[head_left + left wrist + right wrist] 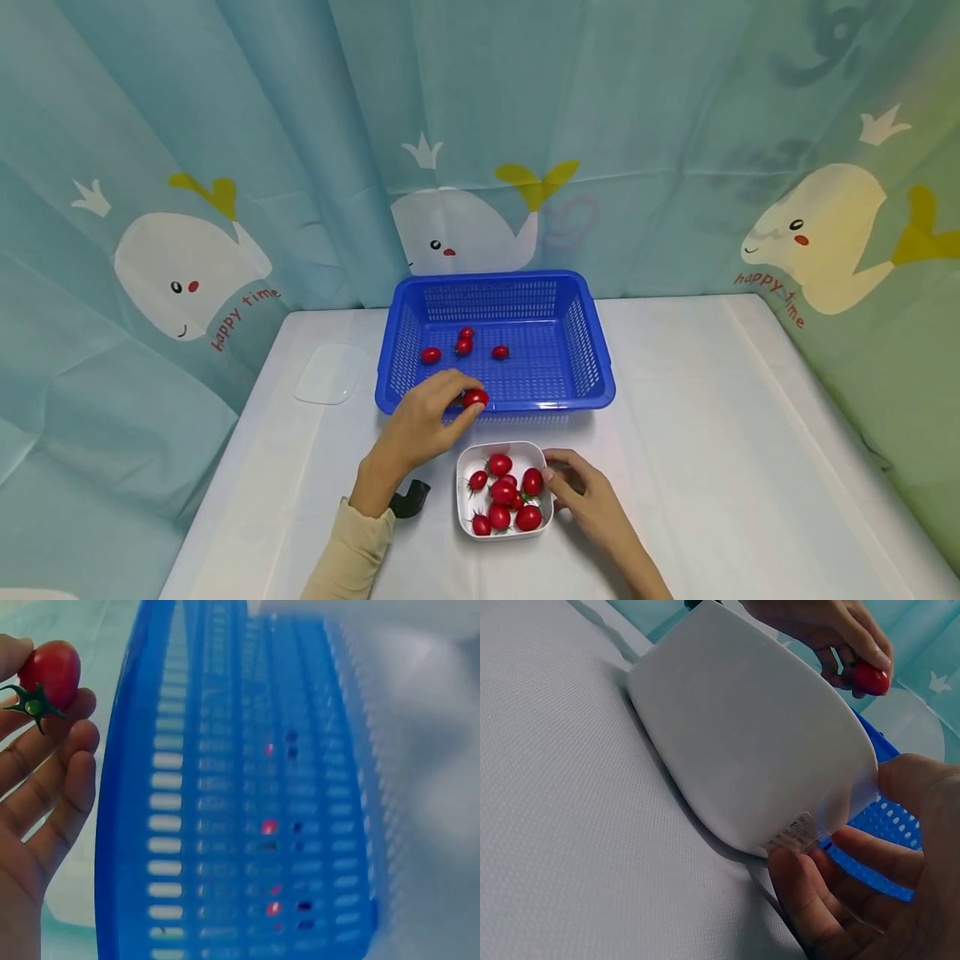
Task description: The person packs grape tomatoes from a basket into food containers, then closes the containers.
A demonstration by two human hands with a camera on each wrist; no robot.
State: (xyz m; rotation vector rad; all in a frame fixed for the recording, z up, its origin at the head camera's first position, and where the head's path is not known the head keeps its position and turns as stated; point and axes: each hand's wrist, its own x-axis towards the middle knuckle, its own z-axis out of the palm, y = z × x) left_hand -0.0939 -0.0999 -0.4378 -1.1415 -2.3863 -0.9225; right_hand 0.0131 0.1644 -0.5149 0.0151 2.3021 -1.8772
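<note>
My left hand [431, 417] pinches a red cherry tomato [475, 398] over the near rim of the blue basket [592, 367]. The left wrist view shows that tomato [51, 671] with its green stem between my fingertips, beside the basket [127, 825]. Three tomatoes [464, 343] lie on the basket floor. A small white bowl [465, 500] holding several tomatoes [502, 493] stands in front of the basket. My right hand [581, 492] grips the bowl's right side; the right wrist view shows thumb and fingers [832, 900] curled on the bowl [742, 742].
A clear plastic lid [331, 373] lies left of the basket on the white tablecloth [750, 467]. A small black object [408, 498] sits beside my left wrist. A whale-print curtain [187, 208] closes off the back and both sides.
</note>
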